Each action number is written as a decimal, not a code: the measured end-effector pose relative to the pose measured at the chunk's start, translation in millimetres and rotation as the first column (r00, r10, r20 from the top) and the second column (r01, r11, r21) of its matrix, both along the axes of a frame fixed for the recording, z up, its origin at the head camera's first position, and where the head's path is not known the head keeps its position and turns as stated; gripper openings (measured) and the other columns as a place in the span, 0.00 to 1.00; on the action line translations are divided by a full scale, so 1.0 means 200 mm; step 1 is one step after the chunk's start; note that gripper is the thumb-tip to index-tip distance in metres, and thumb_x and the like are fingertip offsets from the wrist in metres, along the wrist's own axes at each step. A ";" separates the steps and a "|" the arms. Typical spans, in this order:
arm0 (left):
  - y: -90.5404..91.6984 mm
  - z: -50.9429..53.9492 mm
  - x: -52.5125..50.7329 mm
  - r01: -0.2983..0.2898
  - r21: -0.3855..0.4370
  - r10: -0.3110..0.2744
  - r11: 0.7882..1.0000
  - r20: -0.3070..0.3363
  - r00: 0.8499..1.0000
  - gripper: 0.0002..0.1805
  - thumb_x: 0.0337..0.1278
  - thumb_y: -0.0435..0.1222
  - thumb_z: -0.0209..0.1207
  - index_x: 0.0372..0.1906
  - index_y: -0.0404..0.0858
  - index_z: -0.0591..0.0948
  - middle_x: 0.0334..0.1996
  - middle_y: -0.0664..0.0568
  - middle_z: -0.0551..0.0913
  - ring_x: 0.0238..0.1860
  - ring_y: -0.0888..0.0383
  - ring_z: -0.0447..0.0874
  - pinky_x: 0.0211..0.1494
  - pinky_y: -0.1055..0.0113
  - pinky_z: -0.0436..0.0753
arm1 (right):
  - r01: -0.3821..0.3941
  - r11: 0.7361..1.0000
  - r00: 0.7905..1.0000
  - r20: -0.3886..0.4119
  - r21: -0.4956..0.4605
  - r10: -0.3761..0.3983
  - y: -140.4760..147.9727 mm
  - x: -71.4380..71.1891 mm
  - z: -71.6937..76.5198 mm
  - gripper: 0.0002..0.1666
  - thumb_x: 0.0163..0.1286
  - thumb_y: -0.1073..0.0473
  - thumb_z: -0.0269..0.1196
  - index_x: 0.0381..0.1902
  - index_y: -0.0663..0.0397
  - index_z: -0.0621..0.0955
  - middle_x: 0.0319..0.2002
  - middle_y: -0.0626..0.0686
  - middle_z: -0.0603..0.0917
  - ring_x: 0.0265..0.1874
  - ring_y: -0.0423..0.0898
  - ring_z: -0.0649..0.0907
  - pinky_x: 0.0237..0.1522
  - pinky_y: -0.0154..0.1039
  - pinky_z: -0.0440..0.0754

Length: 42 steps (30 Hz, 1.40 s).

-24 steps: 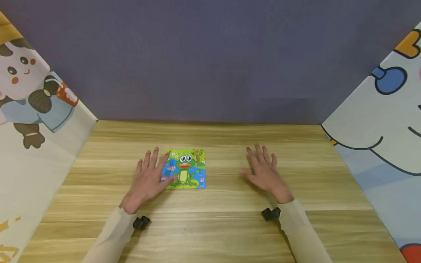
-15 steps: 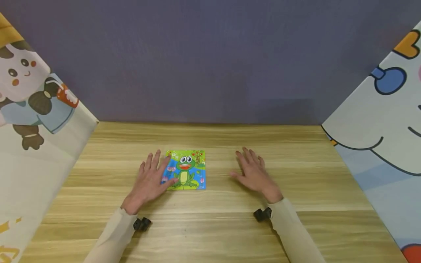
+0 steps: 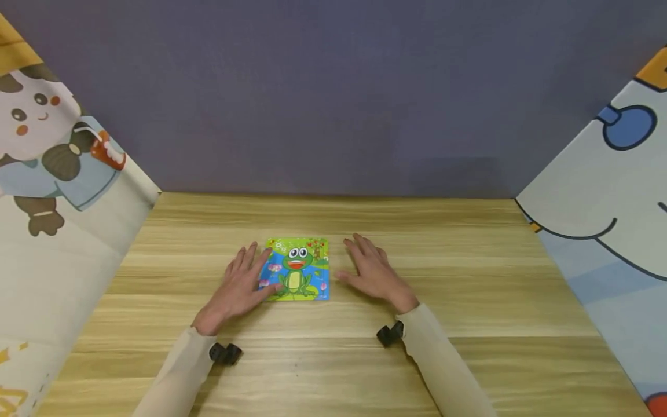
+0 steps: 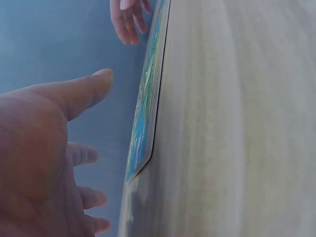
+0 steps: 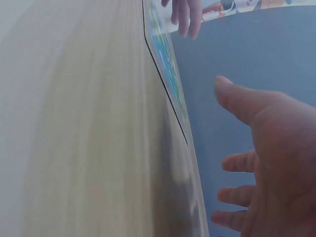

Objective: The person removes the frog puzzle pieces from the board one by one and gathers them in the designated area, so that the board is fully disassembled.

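a square frog board [image 3: 296, 279] lies flat on the table [image 3: 333, 359], picture side up, a little left of the middle. it shows a green frog with a red, open mouth, sitting against blue and bright green, with small flowers and a tree around it.

the left hand [image 3: 237, 289] hangs palm down over the board's left side, its fingers loosely straight and spread apart, gripping nothing. in the head view its forefinger and thumb overlap the board, but the left wrist view shows a gap between the thumb and the board (so it hovers rather than touches).

the right hand [image 3: 372, 275] is just beside the board's right edge, above the table. its fingers are relaxed and nearly together, the thumb set apart toward the board, with nothing held.

both arms wear pale sleeves [image 3: 443, 365], each with a small black camera [image 3: 226, 354] at the wrist. behind the table stands a dark, bluish wall [image 3: 333, 98].
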<state>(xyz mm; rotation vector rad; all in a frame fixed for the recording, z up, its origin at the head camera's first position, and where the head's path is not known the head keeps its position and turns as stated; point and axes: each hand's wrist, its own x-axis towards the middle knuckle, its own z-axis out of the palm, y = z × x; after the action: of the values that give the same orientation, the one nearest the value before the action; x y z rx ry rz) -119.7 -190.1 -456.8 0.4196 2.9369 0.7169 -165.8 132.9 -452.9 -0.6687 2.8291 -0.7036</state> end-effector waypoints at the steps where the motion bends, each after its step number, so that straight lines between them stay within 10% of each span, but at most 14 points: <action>1: 0.00 0.00 0.00 -0.001 0.010 0.001 1.000 0.011 1.000 0.48 0.65 0.57 0.57 0.80 0.39 0.53 0.80 0.29 0.42 0.79 0.26 0.38 0.75 0.27 0.46 | -0.004 1.000 1.000 0.006 -0.005 0.004 -0.01 0.00 0.00 0.51 0.71 0.32 0.57 0.79 0.52 0.56 0.81 0.64 0.50 0.80 0.64 0.53 0.75 0.70 0.52; 23: -0.05 -0.06 -0.03 0.077 0.058 -0.080 0.995 0.059 0.995 0.53 0.56 0.56 0.66 0.79 0.38 0.56 0.80 0.31 0.44 0.79 0.27 0.36 0.73 0.24 0.38 | -0.050 0.994 0.999 0.017 -0.097 0.052 -0.29 -0.08 -0.03 0.47 0.69 0.37 0.62 0.77 0.52 0.62 0.79 0.62 0.56 0.79 0.61 0.56 0.76 0.65 0.54; 42: -0.05 -0.08 -0.03 0.095 0.072 -0.099 0.993 0.046 0.994 0.47 0.56 0.53 0.68 0.75 0.37 0.64 0.81 0.38 0.50 0.79 0.28 0.40 0.73 0.24 0.40 | -0.107 0.994 0.993 -0.046 0.006 0.107 -0.55 -0.13 -0.06 0.41 0.72 0.41 0.61 0.75 0.55 0.66 0.74 0.58 0.66 0.69 0.58 0.66 0.67 0.57 0.68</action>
<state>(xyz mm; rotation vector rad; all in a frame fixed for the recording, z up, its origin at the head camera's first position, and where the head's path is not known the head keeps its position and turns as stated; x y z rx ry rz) -126.3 -200.7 -472.3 0.5382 2.8293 0.8069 -191.2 23.4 -464.6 -0.8394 2.8100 -0.6732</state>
